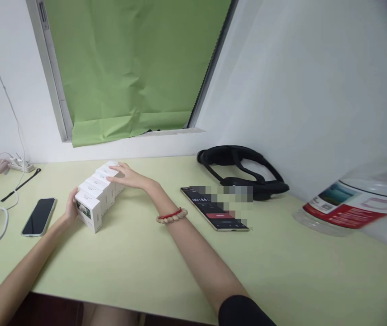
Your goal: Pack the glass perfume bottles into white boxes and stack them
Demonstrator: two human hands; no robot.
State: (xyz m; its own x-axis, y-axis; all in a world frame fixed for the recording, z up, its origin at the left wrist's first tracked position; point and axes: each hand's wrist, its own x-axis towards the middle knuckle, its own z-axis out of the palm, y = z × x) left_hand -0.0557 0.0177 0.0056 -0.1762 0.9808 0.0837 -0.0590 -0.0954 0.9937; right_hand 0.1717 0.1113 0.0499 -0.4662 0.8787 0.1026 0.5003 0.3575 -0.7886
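Observation:
Several small white boxes stand close together in a slanting row on the table. The nearest white box has a dark picture on its front, and the row behind it is slightly stepped. My left hand is closed against the left side of this front box, its fingertips partly hidden. At the back of the row, my right hand grips the rear white box from the right. Its fingers reach over the top edges, and its thumb lies against the box before it. A red and beaded bracelet circles the right wrist.
A dark-screened phone lies left of the boxes, near a thin black strap and white cable. To the right are a phone with a running timer, a black headset and a large clear bottle.

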